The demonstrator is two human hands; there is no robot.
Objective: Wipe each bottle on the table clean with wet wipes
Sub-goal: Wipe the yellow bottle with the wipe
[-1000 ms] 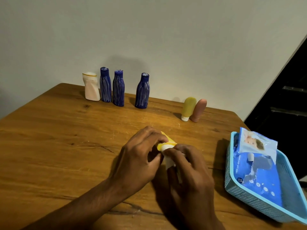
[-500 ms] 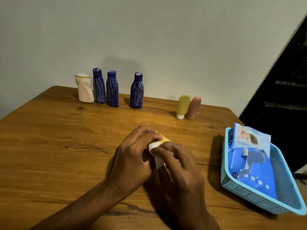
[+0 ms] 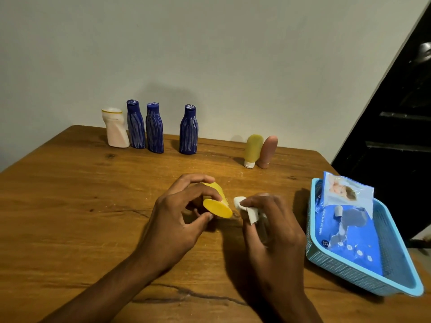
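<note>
My left hand grips a small yellow bottle over the middle of the table, its oval base turned toward me. A folded white wet wipe is pinched in the fingers of my right hand, just right of the bottle and a little apart from it. Along the far edge stand a white bottle, three dark blue bottles, a yellow-green tube and a pink tube.
A light blue plastic basket sits at the table's right edge and holds blue wet wipe packs. The wooden table stands against a pale wall. A dark opening lies beyond the right side.
My hands have come apart: the wipe has left the bottle and moved right with my right hand. The bottle's base now faces me in my left hand.
</note>
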